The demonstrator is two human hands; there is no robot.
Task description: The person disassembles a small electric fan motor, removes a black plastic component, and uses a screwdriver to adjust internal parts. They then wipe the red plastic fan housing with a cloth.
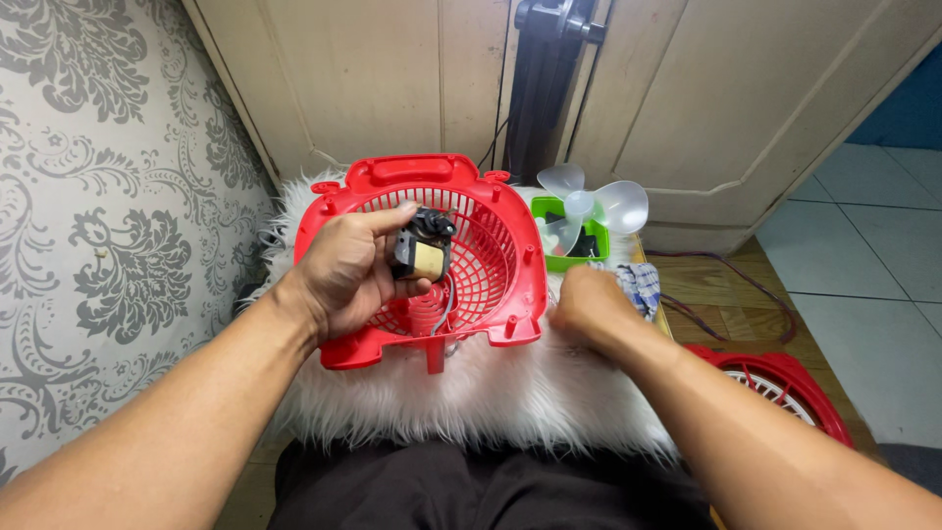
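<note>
My left hand (pixel 343 275) grips a small fan motor (pixel 422 253) with a black top and a brass-coloured body, held above the red fan housing (pixel 500 285). The housing is a rounded red grille shell lying on a white furry mat (pixel 491 393). Thin wires hang from the motor toward the grille. My right hand (pixel 587 306) rests knuckles up on the mat just right of the housing, fingers curled; what it holds, if anything, is hidden. A checked cloth (pixel 643 285) lies beside it.
A green tray (pixel 549 260) with a clear fan blade (pixel 589 204) on it sits behind the right hand. Another red grille part (pixel 785 378) lies at the right on the wooden floor. A black stand (pixel 545 88) rises against the cupboard doors. Patterned wall at left.
</note>
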